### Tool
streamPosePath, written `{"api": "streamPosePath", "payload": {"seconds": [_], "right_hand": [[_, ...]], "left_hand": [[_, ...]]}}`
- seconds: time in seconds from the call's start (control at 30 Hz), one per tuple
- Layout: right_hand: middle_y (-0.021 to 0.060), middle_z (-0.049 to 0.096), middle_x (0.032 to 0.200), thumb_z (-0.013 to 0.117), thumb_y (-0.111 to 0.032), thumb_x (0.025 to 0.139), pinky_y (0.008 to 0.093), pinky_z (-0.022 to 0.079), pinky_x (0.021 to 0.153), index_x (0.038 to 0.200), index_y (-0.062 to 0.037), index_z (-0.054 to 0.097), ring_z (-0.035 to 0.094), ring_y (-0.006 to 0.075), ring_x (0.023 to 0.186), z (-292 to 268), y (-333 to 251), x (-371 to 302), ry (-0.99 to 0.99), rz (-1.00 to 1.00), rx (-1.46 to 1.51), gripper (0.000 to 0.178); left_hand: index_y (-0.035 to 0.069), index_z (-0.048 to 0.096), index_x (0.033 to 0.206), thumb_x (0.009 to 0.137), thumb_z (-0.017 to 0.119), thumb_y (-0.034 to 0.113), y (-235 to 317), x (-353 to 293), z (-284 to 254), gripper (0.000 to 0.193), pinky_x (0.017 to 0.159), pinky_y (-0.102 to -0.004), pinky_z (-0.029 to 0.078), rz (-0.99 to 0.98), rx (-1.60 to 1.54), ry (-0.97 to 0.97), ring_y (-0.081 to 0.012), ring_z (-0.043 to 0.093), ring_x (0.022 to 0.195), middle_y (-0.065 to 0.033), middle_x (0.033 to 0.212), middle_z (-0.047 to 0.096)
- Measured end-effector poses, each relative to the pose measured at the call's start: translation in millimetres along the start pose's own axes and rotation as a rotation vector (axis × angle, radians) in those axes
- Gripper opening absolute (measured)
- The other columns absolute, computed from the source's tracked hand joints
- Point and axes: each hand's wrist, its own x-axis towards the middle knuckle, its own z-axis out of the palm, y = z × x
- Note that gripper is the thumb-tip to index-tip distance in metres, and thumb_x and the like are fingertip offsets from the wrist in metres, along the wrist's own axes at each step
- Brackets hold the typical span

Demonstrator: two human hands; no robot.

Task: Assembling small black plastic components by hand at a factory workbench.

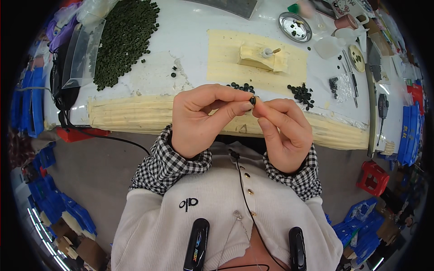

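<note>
My left hand (203,118) and my right hand (284,132) meet in front of my chest, above the near edge of the white table (190,40). Between their fingertips they pinch one small black ring-shaped part (252,101). Just beyond the hands, on the table, lie two small heaps of the same black parts (302,95), the other black heap (242,86) half hidden by my fingers. A cream foam block (262,56) with a small peg stands on a yellow pad (226,54) behind them.
A big pile of dark green pieces (124,40) and a clear plastic bag (83,54) lie at the left. A round metal dish (294,26), tools and cups crowd the right end. A red stool (373,177) and blue crates (63,207) stand on the floor.
</note>
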Motion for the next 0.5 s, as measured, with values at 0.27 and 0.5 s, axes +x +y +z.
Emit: {"api": "streamPosePath", "payload": {"seconds": [0.27, 0.5], "right_hand": [[0.0109, 0.063, 0.095, 0.064, 0.006, 0.084, 0.0230, 0.048, 0.063, 0.115, 0.0009, 0.066, 0.059, 0.0149, 0.076, -0.5, -3.0, 2.5, 0.002, 0.020, 0.006, 0.032], [0.0114, 0.063, 0.091, 0.066, 0.005, 0.082, 0.0268, 0.048, 0.071, 0.105, 0.0013, 0.068, 0.060, 0.0186, 0.080, -11.6, 0.3, 12.6, 0.222, 0.012, -0.091, 0.023]], "left_hand": [[-0.005, 0.068, 0.100, 0.085, 0.067, -0.003, -3.2, -0.2, -1.0, 0.016, 0.077, -0.0245, 0.055, 0.012, -0.022, -0.004, -0.0153, 0.067, 0.087, -0.0128, 0.095, 0.070], [-0.002, 0.062, 0.109, 0.093, 0.058, 0.002, -23.9, 3.0, -14.5, 0.017, 0.075, -0.0246, 0.057, -0.235, -0.814, -0.168, -0.0178, 0.068, 0.087, -0.0155, 0.100, 0.069]]}}
